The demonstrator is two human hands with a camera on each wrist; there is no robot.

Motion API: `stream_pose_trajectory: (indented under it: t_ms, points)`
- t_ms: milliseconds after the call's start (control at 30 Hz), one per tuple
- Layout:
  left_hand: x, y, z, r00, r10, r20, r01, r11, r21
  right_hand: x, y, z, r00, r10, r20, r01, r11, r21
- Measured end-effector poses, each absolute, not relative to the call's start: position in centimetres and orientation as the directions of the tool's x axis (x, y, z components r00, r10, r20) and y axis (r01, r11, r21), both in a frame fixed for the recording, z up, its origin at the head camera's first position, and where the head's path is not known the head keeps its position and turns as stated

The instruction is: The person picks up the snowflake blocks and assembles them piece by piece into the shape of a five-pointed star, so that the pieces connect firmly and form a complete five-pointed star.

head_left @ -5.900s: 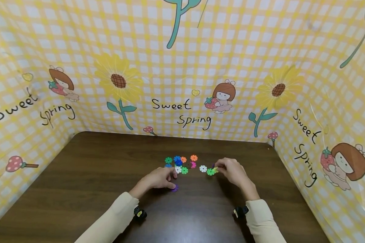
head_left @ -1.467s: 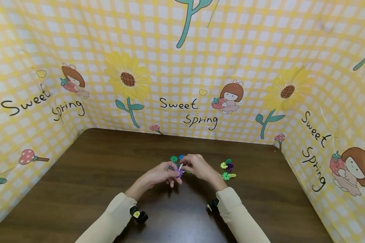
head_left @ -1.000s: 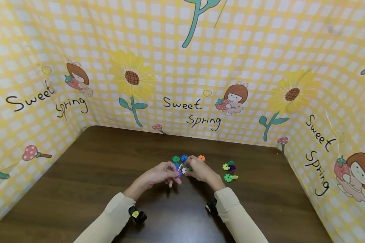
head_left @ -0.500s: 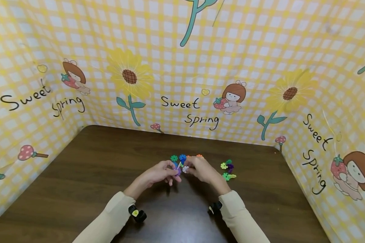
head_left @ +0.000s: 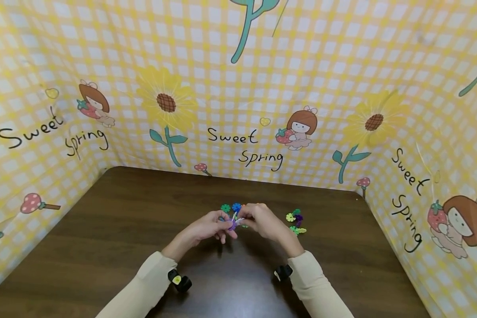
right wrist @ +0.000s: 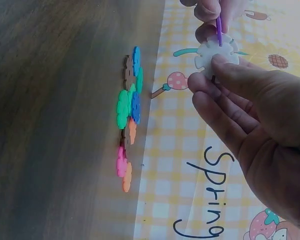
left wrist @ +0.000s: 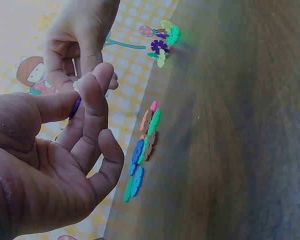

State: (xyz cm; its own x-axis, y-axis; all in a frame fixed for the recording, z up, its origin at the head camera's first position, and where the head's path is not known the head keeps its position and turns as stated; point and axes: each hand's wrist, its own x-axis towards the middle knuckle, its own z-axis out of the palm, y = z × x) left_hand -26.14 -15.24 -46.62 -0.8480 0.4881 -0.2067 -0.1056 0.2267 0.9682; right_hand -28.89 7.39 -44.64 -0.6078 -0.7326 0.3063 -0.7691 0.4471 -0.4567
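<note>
My left hand (head_left: 210,226) pinches a purple notched snowflake disc (head_left: 232,226) between thumb and fingers, held above the table. A white disc stands upright at its edge in the head view. From the right, my right hand (head_left: 262,220) pinches another white disc (right wrist: 205,54) with thumb and fingertips. In the right wrist view this white disc meets the purple disc, seen edge-on, at a notch; how deep it sits I cannot tell. Fingers hide much of both pieces in the left wrist view.
Loose discs, among them a green disc (head_left: 225,207), a blue disc (head_left: 236,206) and a pink disc (right wrist: 121,161), lie behind my hands. To the right are a yellow, green and purple cluster (head_left: 298,217) and a green-and-yellow pair (head_left: 295,230). A checked cloth (head_left: 206,101) surrounds the brown table (head_left: 83,247).
Earlier my left hand was at the purple disc on the table and my right at the yellow-green pieces. Over the last second my right hand picked up a white disc and brought it to the purple one.
</note>
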Motion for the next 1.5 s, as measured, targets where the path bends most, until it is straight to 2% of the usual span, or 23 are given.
stream_pose_trajectory:
  t_ms: [467,800,1000,1233,1500]
  points:
    - [-26.4,-15.0,-46.4,-0.839,0.511,-0.187,-0.112,0.174,0.978,-28.6,7.4,-44.1,-0.580,-0.722,0.378,-0.800,0.419,-0.429]
    - [-26.5,-14.3,-46.0,-0.811,0.557,-0.180,-0.167,0.075,0.983,-28.1,8.1,-44.1,-0.612,-0.698,0.373,-0.769,0.412,-0.489]
    - [-26.7,-14.0,-45.8,-0.791,0.580,-0.194,-0.184,0.077,0.980,-28.2,8.6,-43.9,-0.608,-0.703,0.369,-0.766,0.399,-0.504]
    - [-27.0,-13.7,-45.9,-0.775,0.597,-0.205,-0.192,0.087,0.978,-28.5,8.9,-43.4,-0.555,-0.751,0.357,-0.806,0.381,-0.452]
    - [-27.4,-13.4,-46.2,-0.768,0.608,-0.203,-0.151,0.136,0.979,-28.5,9.6,-43.8,-0.582,-0.726,0.366,-0.785,0.385,-0.485]
